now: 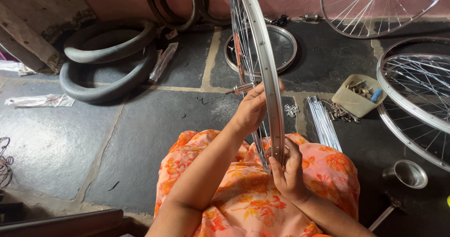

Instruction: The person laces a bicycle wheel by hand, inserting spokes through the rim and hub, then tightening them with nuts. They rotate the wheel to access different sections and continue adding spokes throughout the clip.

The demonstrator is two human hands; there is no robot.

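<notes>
Fingers (pixel 281 158) of the right hand (pixel 288 171): curled and pinching the lower rim of a spoked bicycle wheel (pixel 262 59), thumb on the near face, fingertips on the far face.
Fingers (pixel 258 92) of the left hand (pixel 251 109): wrapped loosely around the spokes beside the hub, just above the right fingers; whether they pinch a single spoke cannot be told.
Bicycle wheel: upright, seen nearly edge-on, held between both hands over the lap, its bottom touching the orange floral garment (pixel 243 190) just below the right fingers.
Hub axle (pixel 240 88): juts out to the left, just beside the left fingers.
Loose spoke nipples (pixel 291 109): small heap on the stone floor (pixel 140 134), near the left fingers, to their right.
Bundle of loose spokes (pixel 323 122): flat on the floor, right of both hands.
Beige tray of small parts (pixel 358 96): beyond the spoke bundle, well apart from the fingers.
Bare rim (pixel 286 49): flat on the floor behind the held wheel.
Spoked wheels (pixel 412 96): lying at the far right; another (pixel 370 12) leans at the wall.
Rubber tyres (pixel 108 63): stacked far left of the fingers.
Small metal cup (pixel 408 173): right of the right hand, on the floor.
</notes>
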